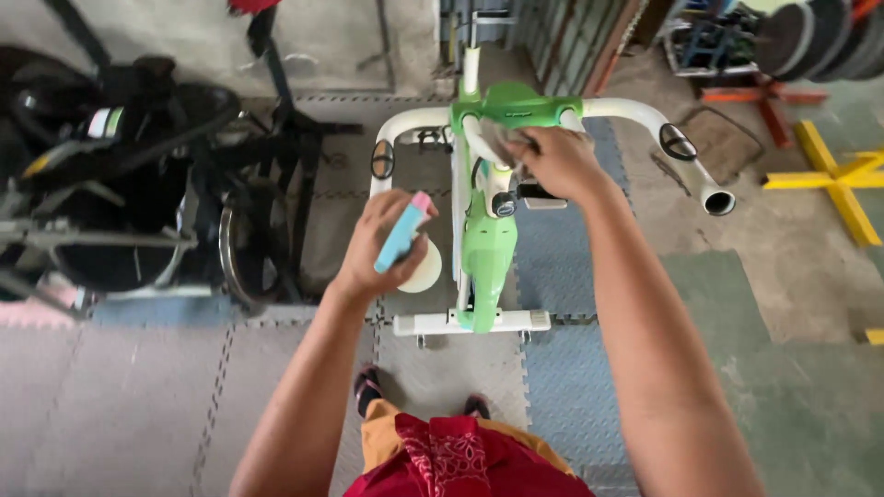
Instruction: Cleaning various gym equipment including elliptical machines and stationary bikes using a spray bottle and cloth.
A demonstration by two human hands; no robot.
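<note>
Pressing grey cloth (505, 140) with right hand (557, 161), fingers closed around cloth, onto green handlebar clamp of green-and-white exercise bike (486, 239) at upper centre of frame. Left hand (382, 248) wrapped around blue bottle with pink cap (403, 232), held left of bike post. Judgement: wiping at top part only; white handlebar (635, 112), frame and base bar (433, 323) seem left to do. Floor: interlocking foam mats (138, 396), grey and blue; bare concrete at right. Black exercise machines (120, 175) at left, yellow stand (843, 179) at right edge.

Looks like a gym workshop: foam mats (138, 405), exercise bikes (488, 184), stacked weight plates (820, 37), bare concrete floor (810, 258).
</note>
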